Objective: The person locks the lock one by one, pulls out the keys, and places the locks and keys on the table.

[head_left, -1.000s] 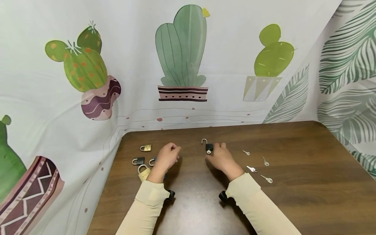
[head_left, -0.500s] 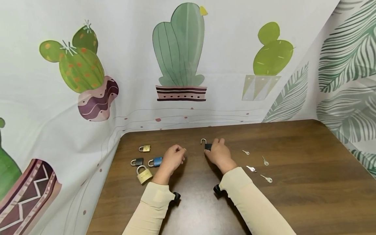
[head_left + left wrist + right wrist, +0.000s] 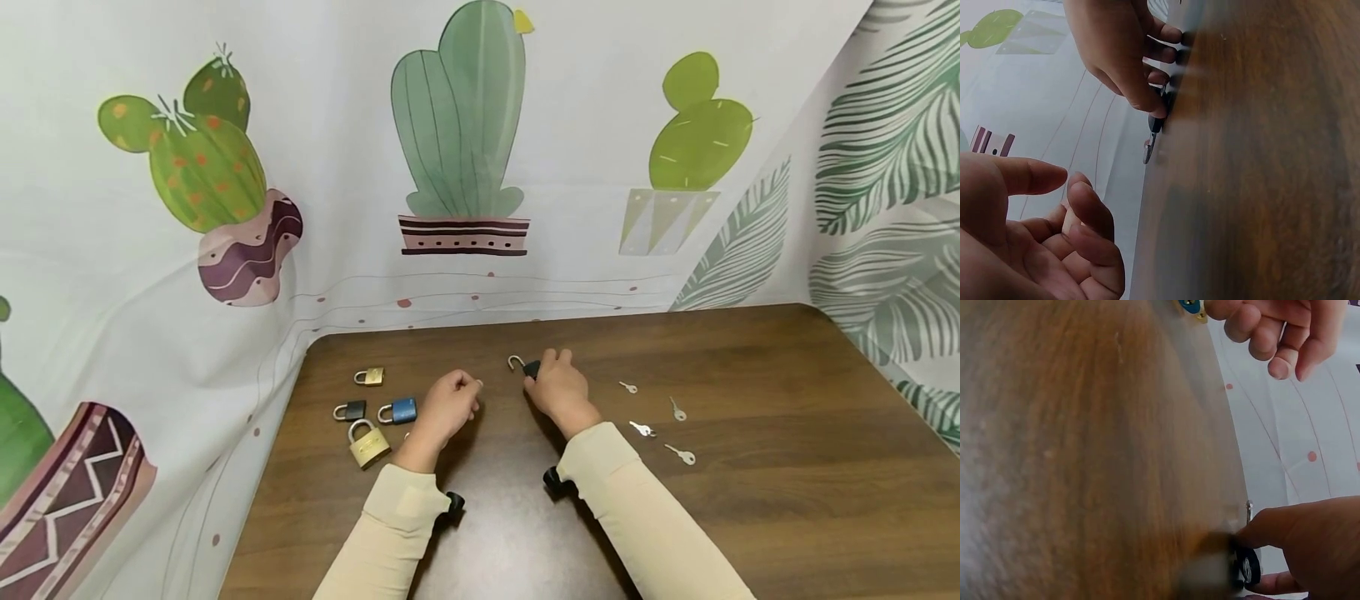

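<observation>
My right hand (image 3: 558, 385) grips a small black padlock (image 3: 532, 368) by its body near the back of the table. The silver shackle is swung open and points to the left. In the right wrist view, thumb and fingers lie on either side of the padlock (image 3: 1249, 567), close over the wood. My left hand (image 3: 450, 406) hovers to the left of it, fingers loosely curled. The left wrist view shows a gap between that hand's thumb and fingertips, with nothing in it.
To the left lie a small brass padlock (image 3: 370, 377), a black padlock (image 3: 350, 410), a blue padlock (image 3: 398, 411) and a large brass padlock (image 3: 369, 447). Several silver keys, one a key (image 3: 681, 454) nearest the front, lie spread out on the right. A cactus-print cloth hangs behind the table (image 3: 750, 358).
My right hand has closed over the black padlock and tilted it slightly; the key seen at its bottom earlier is now hidden. My left hand has shifted right, uncovering the blue padlock.
</observation>
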Demonstrator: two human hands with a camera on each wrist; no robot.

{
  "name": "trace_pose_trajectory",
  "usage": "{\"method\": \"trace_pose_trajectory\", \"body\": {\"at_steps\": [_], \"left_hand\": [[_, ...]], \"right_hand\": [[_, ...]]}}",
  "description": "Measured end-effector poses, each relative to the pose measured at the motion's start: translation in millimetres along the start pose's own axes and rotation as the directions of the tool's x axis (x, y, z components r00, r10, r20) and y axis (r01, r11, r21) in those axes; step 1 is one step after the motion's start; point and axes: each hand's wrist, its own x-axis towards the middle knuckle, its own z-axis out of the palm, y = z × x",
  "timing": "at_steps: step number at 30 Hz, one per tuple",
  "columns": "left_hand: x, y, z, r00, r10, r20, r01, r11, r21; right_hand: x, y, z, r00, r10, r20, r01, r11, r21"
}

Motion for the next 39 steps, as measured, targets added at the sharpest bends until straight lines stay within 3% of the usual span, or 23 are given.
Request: {"method": "trace_pose_trajectory", "body": {"at_steps": [22, 30, 39], "left_hand": [[-4.2, 3.0, 1.0, 0.998, 0.011, 0.064, -0.008, 0.999, -0.045], [-1.1, 0.0, 3.1, 0.996, 0.032, 0.089, -0.021, 0.992, -0.122], [-1.5, 4.8, 3.0, 0.991, 0.021, 0.129, 0.011, 0.97, -0.241]], "right_hand": [[-9.9, 9.0, -4.0, 0.995, -0.091, -0.028, 0.092, 0.995, 0.03], [-19.7, 9.4, -7.3, 0.982, -0.15, -0.119, 0.156, 0.987, 0.047], [-42.8, -1.1, -17.8, 0.949, -0.227, -0.221, 0.255, 0.961, 0.11]]}}
